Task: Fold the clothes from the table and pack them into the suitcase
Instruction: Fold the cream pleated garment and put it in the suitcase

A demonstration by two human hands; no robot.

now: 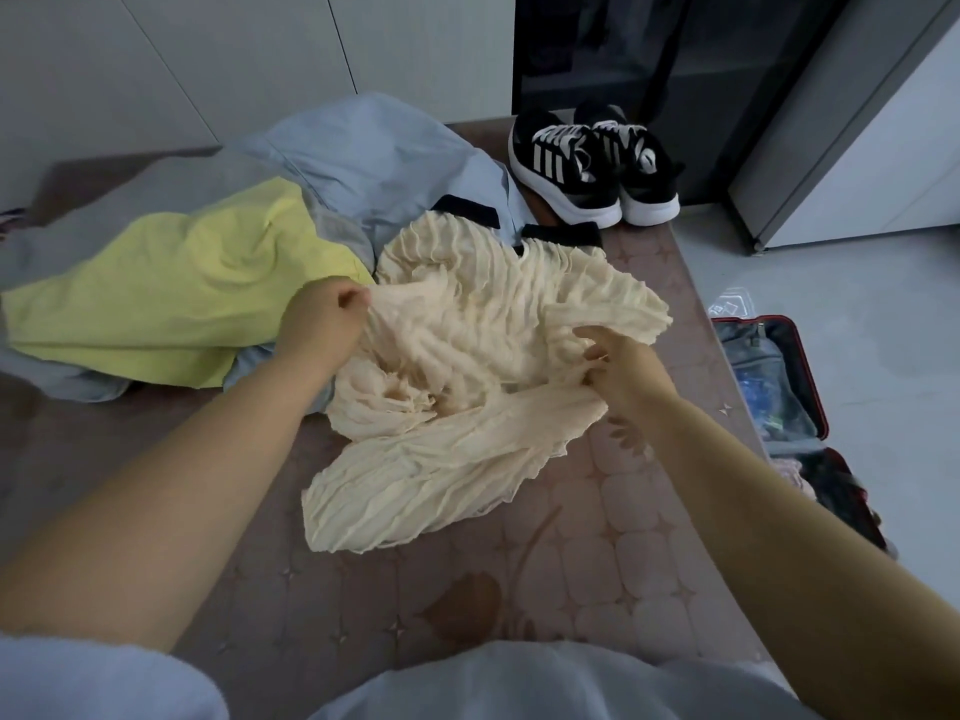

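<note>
Pinching cream pleated garment (pixel 467 356) with left hand (pixel 322 319) and right hand (pixel 618 371); fingertips partly burying in folds; suitcase (pixel 779 387) beyond right grip, edge-cropped.

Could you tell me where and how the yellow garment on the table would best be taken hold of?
Probably at the near straight hem of the yellow garment, coming from the person's side with both hands. That edge lies exposed on top of the pale blue garment, while its far end looks tucked under blue folds.

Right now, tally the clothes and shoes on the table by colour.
Cream garment: 1
Yellow garment: 1
Light blue garment: 1
Black-and-white shoes: 2
Total: 5
</note>
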